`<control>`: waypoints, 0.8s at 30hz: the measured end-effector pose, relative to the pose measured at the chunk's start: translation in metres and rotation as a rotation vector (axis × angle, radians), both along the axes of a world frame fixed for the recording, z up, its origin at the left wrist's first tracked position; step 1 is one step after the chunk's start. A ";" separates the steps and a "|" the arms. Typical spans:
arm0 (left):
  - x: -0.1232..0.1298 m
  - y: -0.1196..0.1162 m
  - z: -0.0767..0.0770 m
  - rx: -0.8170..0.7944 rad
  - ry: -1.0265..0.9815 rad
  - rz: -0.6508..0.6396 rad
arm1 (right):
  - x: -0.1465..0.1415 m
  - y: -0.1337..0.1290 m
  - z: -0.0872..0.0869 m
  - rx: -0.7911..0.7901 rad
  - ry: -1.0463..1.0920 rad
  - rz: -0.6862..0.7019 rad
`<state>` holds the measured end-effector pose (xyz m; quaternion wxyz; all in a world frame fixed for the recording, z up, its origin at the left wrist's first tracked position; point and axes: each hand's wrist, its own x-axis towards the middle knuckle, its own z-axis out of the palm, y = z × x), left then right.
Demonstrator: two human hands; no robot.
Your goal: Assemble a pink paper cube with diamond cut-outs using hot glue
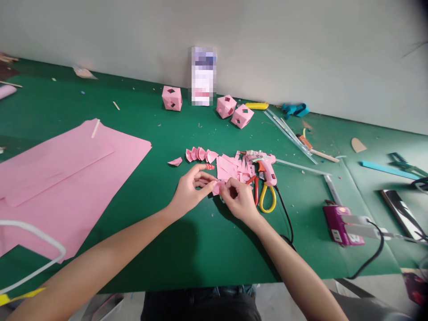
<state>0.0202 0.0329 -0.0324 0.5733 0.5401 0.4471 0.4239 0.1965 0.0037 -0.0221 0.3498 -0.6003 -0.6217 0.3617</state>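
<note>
Left hand (189,189): reaches in from the lower left, wrist low, thumb and fingers pinching the left side of the piece; a red-and-white covering wraps one fingertip.
Right hand (242,198): reaches in from the lower right, fingers curled, thumb and forefinger gripping the piece's right side.
Piece (218,187): small, pink, paper-like; held between both hands in front of the strips; its fold is partly hidden.
Table (160,263): green, smooth; its front edge runs by the lap, its back edge along the wall (133,40).
Open room: green surface between the forearms, and between the petals and the cubes.
Right-hand limit: glue gun (266,166), pink with an orange trigger, and a yellow handle (273,200) just beyond the right hand; a black cord trails behind.
Left-hand limit: sheets (110,174), flat, pink, straight-edged.
Strips (230,167): thin, pink, overlapping in a pile.
Petals (200,154): curved, pointed, in a row, with one apart at left.
Cubes (172,104): three, faceted, pink, with diamond openings.
</note>
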 end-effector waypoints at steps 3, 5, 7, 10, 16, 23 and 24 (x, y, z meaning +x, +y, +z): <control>0.001 0.000 -0.002 0.050 0.066 0.021 | -0.002 -0.001 -0.003 0.031 -0.037 0.008; 0.002 0.000 -0.003 0.076 0.083 0.027 | -0.002 -0.001 -0.004 0.047 -0.055 0.015; 0.002 0.000 -0.005 0.101 0.095 0.026 | -0.003 -0.001 -0.006 0.063 -0.071 0.020; 0.003 -0.001 -0.006 0.156 0.130 0.017 | -0.003 -0.001 -0.008 0.079 -0.085 0.028; 0.003 -0.005 -0.007 0.266 0.228 0.052 | -0.004 -0.002 -0.008 0.089 -0.107 0.045; 0.003 -0.006 -0.008 0.290 0.246 0.075 | -0.004 -0.001 -0.007 0.093 -0.118 0.045; 0.004 -0.005 -0.008 0.280 0.241 0.059 | -0.004 -0.001 -0.007 0.093 -0.119 0.050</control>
